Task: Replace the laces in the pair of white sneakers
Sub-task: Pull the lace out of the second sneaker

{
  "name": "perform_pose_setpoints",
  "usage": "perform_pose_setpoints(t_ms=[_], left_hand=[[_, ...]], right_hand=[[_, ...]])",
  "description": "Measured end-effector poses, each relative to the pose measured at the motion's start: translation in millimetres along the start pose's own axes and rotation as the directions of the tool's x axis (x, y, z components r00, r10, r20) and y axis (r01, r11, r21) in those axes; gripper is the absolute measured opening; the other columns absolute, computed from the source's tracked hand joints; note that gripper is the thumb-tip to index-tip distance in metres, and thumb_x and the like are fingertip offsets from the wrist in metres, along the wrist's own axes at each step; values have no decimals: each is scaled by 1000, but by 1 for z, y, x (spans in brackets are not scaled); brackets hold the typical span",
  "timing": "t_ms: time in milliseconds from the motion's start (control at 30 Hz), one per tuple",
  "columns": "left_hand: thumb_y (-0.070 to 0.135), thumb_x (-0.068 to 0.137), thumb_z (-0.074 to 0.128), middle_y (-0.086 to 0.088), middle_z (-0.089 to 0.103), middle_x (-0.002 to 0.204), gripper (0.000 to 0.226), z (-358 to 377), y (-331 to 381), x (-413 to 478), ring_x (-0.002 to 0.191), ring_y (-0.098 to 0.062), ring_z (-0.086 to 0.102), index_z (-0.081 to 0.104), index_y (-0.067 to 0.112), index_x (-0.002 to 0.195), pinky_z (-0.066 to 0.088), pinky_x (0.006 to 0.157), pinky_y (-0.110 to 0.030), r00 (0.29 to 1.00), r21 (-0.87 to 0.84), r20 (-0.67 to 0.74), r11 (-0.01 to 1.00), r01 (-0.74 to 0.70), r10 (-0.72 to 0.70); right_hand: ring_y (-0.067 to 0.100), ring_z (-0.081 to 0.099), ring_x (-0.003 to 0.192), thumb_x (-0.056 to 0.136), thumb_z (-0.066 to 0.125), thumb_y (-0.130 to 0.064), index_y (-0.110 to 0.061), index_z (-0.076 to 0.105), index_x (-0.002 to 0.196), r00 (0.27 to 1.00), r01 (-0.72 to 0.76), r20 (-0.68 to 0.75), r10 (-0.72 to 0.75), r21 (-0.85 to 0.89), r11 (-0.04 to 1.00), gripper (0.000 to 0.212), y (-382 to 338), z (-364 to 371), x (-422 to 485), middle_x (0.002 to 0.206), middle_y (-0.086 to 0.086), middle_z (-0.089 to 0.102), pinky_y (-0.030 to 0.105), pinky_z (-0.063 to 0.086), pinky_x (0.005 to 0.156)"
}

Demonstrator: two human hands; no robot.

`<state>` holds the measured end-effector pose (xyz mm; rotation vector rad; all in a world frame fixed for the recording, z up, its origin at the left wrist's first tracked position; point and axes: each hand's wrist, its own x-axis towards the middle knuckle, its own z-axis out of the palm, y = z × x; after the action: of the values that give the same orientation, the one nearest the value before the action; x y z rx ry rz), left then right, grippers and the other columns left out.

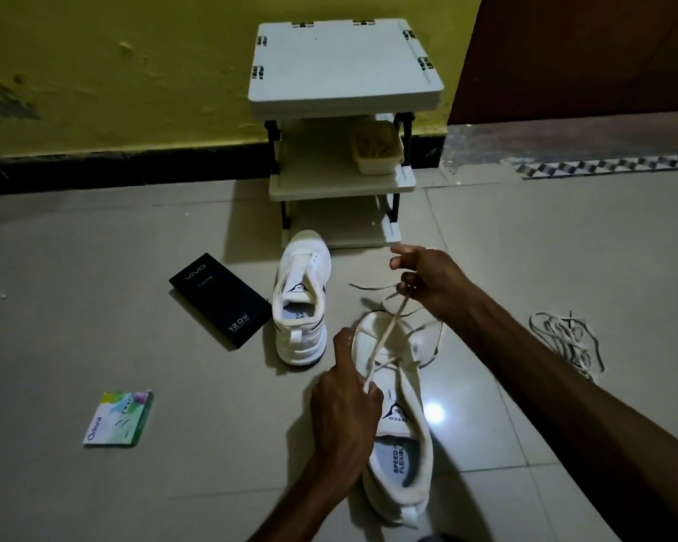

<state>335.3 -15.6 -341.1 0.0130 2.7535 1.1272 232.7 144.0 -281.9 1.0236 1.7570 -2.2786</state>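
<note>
White lace (384, 338) runs taut between your hands. Your right hand (427, 275) pinches its upper part, and your left hand (345, 408) pinches it low over the near sneaker (400, 444), which lies on the tiled floor (94, 307). Dim light hides which eyelets it passes through. The second sneaker (302, 299) stands beyond, beside a black vivo box (220, 299). Tangled laces (568, 342) lie to the right.

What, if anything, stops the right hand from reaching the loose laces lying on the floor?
Probably yes, it can reach them: bare floor lies between the right hand and the loose laces. Its fingers pinch the lace of the near sneaker, though.
</note>
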Motion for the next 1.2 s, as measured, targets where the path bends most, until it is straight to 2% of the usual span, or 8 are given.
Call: perform_pose_setpoints(t_ms=[167,300,467,633,867,967,1033,1200], left_hand=[[21,80,76,1,68,94,81,4,-4,5,82,-14,66,26,39,142,46,67,-19,997,-35,-55,998,44,-45],[19,77,77,-1,68,101,79,7,-6,12,87,-18,66,28,41,136,47,70,-22,995,-70,-102,997,15,-22],[22,77,77,-2,68,106,79,7,-7,16,94,-21,65,30,37,138,45,74,-22,997,-59,-77,998,-4,0],[19,77,75,-1,68,104,78,4,-6,16,92,-19,65,30,36,139,43,70,-20,998,-42,-61,999,-18,15],[10,76,75,-4,67,104,87,1,-2,14,94,-22,65,29,30,147,54,84,-37,1000,-13,-20,1000,-22,22],[13,79,75,-4,64,121,88,2,-2,16,106,-21,63,27,25,151,51,94,-36,998,7,-13,998,-65,65],[11,79,76,-3,57,134,88,3,-2,19,121,-20,56,27,22,152,44,101,-29,994,19,-20,994,-108,109],[16,79,77,0,50,141,96,1,-4,20,126,-17,50,18,27,154,45,97,-25,993,51,20,992,-117,116]], right_hand=[[17,58,71,105,32,-27,-8,66,108,999,45,-13,-49,-207,977,39,1,-15,-16,80,5,66,29,46,69],[19,66,81,97,43,-54,-13,68,98,989,149,81,-125,-526,837,49,18,-27,-29,91,5,72,28,50,67],[14,63,74,86,70,-32,-11,72,88,956,191,287,52,-749,635,21,50,-30,-37,85,10,71,27,50,64],[2,41,51,82,72,-42,-25,41,49,936,338,287,-204,-896,288,48,69,-6,-35,50,-9,42,19,28,49],[22,54,64,72,72,-27,-18,49,65,903,302,263,-340,-951,68,26,77,17,-20,69,2,52,25,37,59],[24,48,55,69,70,-21,-16,41,54,853,433,369,-369,-895,107,33,78,15,-12,57,2,44,28,37,56],[19,52,51,74,73,-27,-14,55,54,782,493,367,-503,-859,139,29,66,16,-16,53,-2,52,27,44,56],[10,66,65,87,68,-33,-19,72,81,620,666,37,-784,-552,501,16,-23,22,-42,73,-1,69,26,55,65]])
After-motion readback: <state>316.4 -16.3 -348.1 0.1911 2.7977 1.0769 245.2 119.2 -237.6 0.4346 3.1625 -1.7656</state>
